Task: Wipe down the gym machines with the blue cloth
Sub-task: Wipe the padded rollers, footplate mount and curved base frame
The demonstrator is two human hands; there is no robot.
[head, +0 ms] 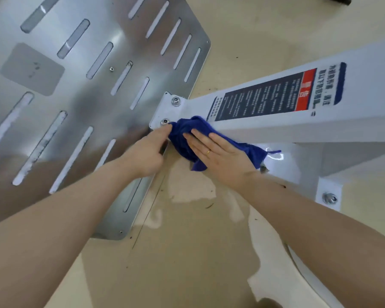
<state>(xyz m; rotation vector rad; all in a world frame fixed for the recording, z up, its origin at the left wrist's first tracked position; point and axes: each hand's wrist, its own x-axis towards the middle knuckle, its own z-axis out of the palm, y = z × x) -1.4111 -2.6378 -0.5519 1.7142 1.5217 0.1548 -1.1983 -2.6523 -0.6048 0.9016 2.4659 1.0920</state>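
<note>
Wiping step in hand: the crumpled dark-blue microfibre cloth sits bunched against the lower side face of the white painted steel frame beam, right where the beam's bolted white mounting bracket meets the slotted brushed-metal footplate. Right hand lies flat on the cloth, fingers straight and slightly spread, palm pressing it to the beam; a ring shows on one finger; it is not clenched round anything. Left hand has fingers curled, thumb and forefinger tip at the cloth's left edge by the lower bolt; looks like a pinch on the cloth corner, but the contact is partly hidden. A tail of cloth hangs free below and to the right of the right hand. Judged: mid-task, only this joint being covered now. Next move likely calls for sliding the pressed cloth along the beam toward the dark-blue and red warning label, or working round the bolts; needs steady pressure and keeping the cloth bunched under the palm. Beige floor below shows pale patches and dark specks.
</note>
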